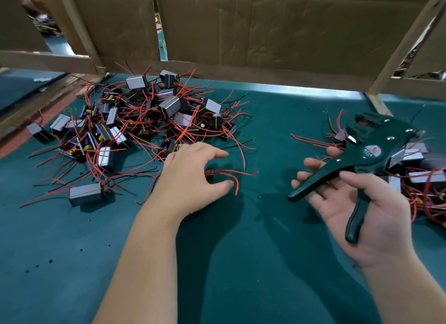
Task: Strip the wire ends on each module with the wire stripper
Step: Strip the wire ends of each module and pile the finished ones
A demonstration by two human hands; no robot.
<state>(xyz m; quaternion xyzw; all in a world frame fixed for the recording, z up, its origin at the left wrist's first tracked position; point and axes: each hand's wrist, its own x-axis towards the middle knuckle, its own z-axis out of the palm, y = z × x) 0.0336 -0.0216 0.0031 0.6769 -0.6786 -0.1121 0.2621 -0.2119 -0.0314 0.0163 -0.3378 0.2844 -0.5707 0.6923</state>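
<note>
L hand (190, 179) grips module (211, 176), R hand (362, 210) holds wire stripper (376, 152).

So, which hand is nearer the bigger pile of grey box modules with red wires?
Left. The left hand is at the pile's near edge; the right hand, gripping the dark green wire stripper, is right of it.

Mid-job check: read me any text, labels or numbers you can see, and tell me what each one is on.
"W01A": on the round label of the wire stripper held in the right hand.
Smaller print and the orange logo on that label: too blurred to read.
Pile of modules and the module under the left hand: no readable markings.
Cardboard: no print visible.
</note>
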